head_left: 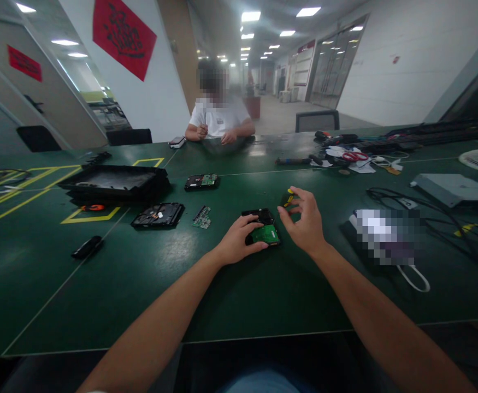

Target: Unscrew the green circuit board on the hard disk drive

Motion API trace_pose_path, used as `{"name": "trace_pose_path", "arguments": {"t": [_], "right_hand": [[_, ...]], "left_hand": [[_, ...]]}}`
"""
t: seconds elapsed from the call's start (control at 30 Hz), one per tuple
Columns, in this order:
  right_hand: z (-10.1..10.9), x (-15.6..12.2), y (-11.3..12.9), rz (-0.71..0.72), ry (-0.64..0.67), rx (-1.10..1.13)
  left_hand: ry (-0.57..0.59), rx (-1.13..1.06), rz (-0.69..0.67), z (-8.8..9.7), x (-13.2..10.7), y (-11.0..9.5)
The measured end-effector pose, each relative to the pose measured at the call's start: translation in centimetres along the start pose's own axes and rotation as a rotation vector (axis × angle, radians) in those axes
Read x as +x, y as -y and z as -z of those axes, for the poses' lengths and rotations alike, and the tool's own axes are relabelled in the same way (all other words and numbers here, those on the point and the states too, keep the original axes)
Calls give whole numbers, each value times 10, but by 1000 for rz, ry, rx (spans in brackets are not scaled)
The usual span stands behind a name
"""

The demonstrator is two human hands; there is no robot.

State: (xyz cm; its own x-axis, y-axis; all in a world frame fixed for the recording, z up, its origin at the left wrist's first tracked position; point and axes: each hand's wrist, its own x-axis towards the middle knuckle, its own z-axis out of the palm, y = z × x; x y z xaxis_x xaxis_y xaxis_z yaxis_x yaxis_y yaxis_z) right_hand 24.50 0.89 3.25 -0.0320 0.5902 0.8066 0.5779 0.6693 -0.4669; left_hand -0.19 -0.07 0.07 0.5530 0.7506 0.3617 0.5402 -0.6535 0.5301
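A black hard drive (263, 225) lies on the green table (140, 295) in front of me, its green circuit board facing up. My left hand (239, 240) grips the drive's near left edge, fingers curled over it. My right hand (304, 218) hovers just right of the drive with fingers spread apart, holding nothing. A small yellow-and-black screwdriver (289, 197) lies just beyond its fingertips. It is unclear whether the fingers touch it.
Another opened drive (159, 215), a loose green board (202, 217), a drive (201, 182) and a black tray (116, 183) lie to the left. A person in a white shirt (219, 119) sits across the table. Cables (427, 207), tools and a grey box (452, 188) are at right.
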Motion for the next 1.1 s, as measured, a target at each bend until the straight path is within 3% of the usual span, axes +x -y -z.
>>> {"name": "trace_pose_path", "arguments": {"t": [1.1], "right_hand": [[2, 1, 0, 8, 14, -18]], "left_hand": [[3, 9, 8, -1, 1, 1]]}}
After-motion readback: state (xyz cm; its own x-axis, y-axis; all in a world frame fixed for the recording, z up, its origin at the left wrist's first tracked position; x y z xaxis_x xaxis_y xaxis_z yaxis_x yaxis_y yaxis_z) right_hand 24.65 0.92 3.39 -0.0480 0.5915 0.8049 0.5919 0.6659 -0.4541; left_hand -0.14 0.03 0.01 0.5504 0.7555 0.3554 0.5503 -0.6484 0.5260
